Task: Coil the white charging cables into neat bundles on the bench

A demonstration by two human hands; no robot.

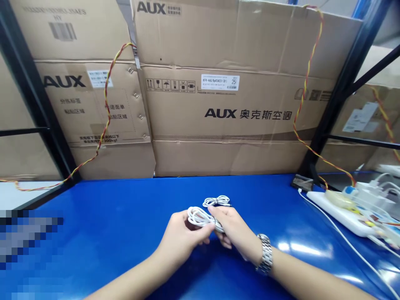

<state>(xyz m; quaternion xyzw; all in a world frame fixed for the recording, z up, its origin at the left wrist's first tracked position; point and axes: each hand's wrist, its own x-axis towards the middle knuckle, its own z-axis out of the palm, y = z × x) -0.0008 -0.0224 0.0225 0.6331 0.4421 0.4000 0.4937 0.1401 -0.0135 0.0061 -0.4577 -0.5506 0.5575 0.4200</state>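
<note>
My hands are together above the blue workbench point(103, 216), holding a coiled white cable point(198, 216). My left hand point(184, 235) wraps the looped coil from below, with its fingers curled around the strands. My right hand point(233, 227) pinches the bundled middle of the cable between thumb and fingers. A smaller white loop point(216, 201) sticks out above my right fingers, and a metal-tipped plug seems to end it. A silver link watch point(265, 254) sits on my right wrist. Part of the cable is hidden inside my fingers.
To the right, a white board or power strip point(334, 212) carries tangled white cables and a yellow-taped bundle, and a white cord point(350, 243) runs across the bench. Stacked AUX cardboard boxes point(218, 46) stand behind black shelf uprights point(340, 83), with twisted red-yellow wire point(108, 108) along them.
</note>
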